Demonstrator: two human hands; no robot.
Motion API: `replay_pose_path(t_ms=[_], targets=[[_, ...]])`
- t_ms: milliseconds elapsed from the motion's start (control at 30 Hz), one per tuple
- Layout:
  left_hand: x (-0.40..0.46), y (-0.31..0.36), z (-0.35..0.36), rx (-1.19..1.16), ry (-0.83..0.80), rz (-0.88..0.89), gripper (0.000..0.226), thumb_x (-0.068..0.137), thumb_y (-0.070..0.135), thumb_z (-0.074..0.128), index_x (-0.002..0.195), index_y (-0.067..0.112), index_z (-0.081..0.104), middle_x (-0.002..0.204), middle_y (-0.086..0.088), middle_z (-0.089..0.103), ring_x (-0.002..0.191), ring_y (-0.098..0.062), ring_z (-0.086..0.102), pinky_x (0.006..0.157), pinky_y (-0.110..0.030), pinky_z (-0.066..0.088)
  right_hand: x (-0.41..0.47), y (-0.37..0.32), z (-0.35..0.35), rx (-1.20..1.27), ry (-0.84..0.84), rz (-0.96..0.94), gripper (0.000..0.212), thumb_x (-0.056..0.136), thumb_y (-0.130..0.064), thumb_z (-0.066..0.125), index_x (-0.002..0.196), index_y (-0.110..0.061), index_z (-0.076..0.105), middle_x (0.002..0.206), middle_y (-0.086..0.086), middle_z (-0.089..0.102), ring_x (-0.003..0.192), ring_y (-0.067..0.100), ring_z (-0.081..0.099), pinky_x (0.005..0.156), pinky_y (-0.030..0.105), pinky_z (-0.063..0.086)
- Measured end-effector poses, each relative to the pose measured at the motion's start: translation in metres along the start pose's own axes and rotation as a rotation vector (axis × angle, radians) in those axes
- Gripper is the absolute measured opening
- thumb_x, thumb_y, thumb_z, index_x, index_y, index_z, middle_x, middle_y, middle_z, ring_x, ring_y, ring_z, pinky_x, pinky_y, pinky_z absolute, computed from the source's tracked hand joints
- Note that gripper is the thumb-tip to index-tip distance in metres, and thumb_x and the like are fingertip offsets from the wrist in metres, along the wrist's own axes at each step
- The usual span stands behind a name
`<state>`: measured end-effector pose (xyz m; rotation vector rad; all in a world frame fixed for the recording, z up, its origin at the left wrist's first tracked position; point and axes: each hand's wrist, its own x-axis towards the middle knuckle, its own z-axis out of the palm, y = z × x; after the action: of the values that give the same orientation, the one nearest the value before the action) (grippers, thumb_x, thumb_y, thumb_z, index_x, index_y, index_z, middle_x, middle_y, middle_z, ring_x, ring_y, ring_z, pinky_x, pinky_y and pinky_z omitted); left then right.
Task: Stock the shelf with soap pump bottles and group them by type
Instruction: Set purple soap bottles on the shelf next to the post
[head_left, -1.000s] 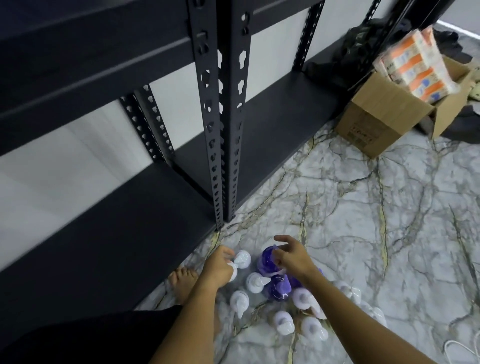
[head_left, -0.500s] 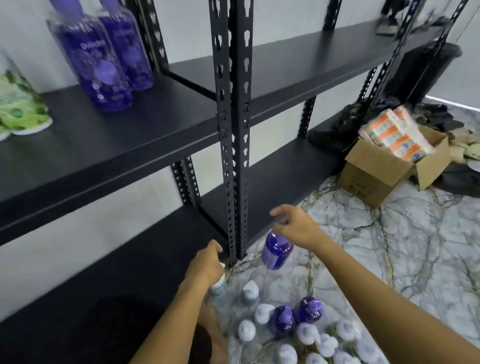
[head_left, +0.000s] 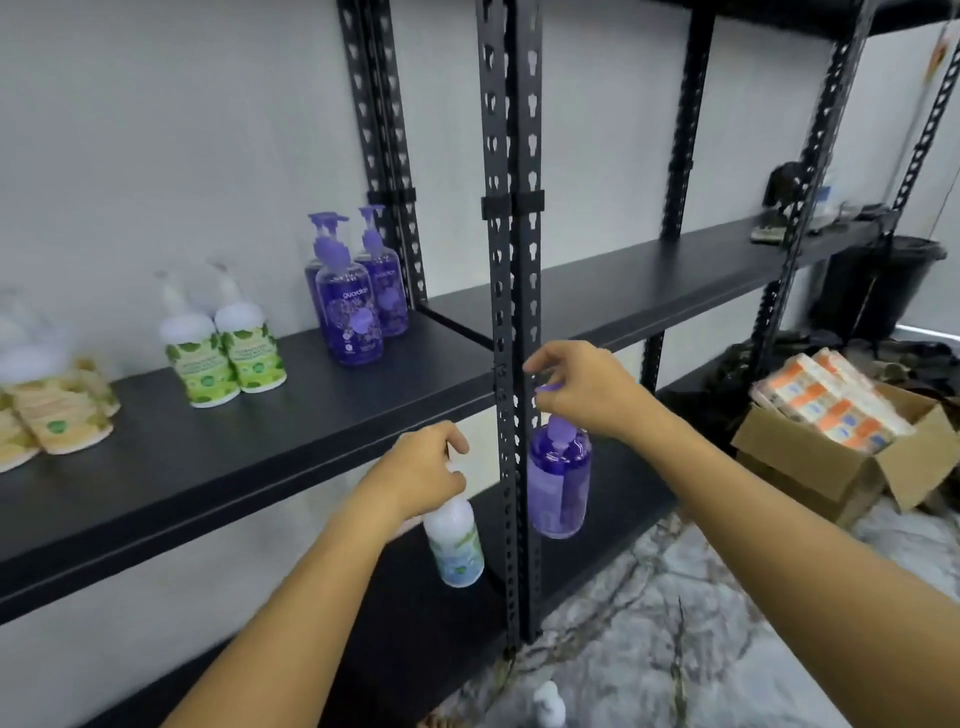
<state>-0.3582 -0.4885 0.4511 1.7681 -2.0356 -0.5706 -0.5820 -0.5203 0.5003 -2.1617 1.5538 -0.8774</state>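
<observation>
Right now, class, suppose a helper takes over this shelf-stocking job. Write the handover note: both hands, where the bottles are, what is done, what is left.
Left hand: grips a white bottle by its top, below the middle shelf.
Right hand: pinches the pump of a purple bottle, which hangs in front of the post.
Done: on the middle shelf stand two purple bottles, two green-label bottles and yellow-label bottles, each kind together.
Left: set the purple bottle beside the purple pair, start a spot for the white one. One more bottle shows on the floor.
</observation>
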Motion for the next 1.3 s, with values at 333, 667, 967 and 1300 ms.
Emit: replay_pose_path(t_ms=[333, 667, 967, 1300], targets=[[-0.026, 0.044, -0.135, -0.025, 0.195, 0.121, 0.024, 0.088, 0.021, 0.066, 0.109, 0.030, 0.059, 0.085, 0.005, 0.062, 0.071, -0.007, 0.057, 0.061, -0.022, 0.040, 0.050, -0.099, -0.062, 0.049, 0.104, -0.193, 0.031, 0.079, -0.012, 0.067, 0.108, -0.025, 0.064, 0.069, -0.002, 0.069, 0.060, 0.007, 0.063, 0.058, 0.018, 0.045], [-0.025, 0.044, -0.239, -0.015, 0.421, 0.174, 0.023, 0.090, 0.019, 0.068, 0.108, 0.032, 0.061, 0.091, 0.002, 0.066, 0.066, -0.008, 0.056, 0.061, -0.025, 0.040, 0.124, -0.169, -0.060, 0.181, 0.147, -0.143, 0.023, 0.087, -0.011, 0.069, 0.109, -0.015, 0.061, 0.087, 0.005, 0.067, 0.059, 0.011, 0.057, 0.050, 0.020, 0.041], [0.003, 0.005, -0.269, -0.015, 0.493, 0.157, 0.027, 0.092, 0.020, 0.067, 0.112, 0.035, 0.057, 0.099, 0.002, 0.060, 0.074, -0.010, 0.057, 0.065, -0.025, 0.042, 0.190, -0.191, -0.023, 0.330, 0.067, -0.037, 0.021, 0.096, -0.018, 0.053, 0.078, -0.008, 0.054, 0.064, 0.014, 0.060, 0.054, 0.023, 0.051, 0.048, 0.027, 0.037], [0.035, -0.027, -0.273, -0.068, 0.535, 0.170, 0.028, 0.092, 0.020, 0.067, 0.112, 0.036, 0.057, 0.097, 0.004, 0.062, 0.069, -0.007, 0.055, 0.067, -0.025, 0.041, 0.249, -0.184, 0.020, 0.426, 0.085, 0.024, 0.035, 0.096, -0.036, 0.052, 0.071, -0.013, 0.046, 0.067, 0.009, 0.053, 0.069, 0.028, 0.055, 0.063, 0.036, 0.039]])
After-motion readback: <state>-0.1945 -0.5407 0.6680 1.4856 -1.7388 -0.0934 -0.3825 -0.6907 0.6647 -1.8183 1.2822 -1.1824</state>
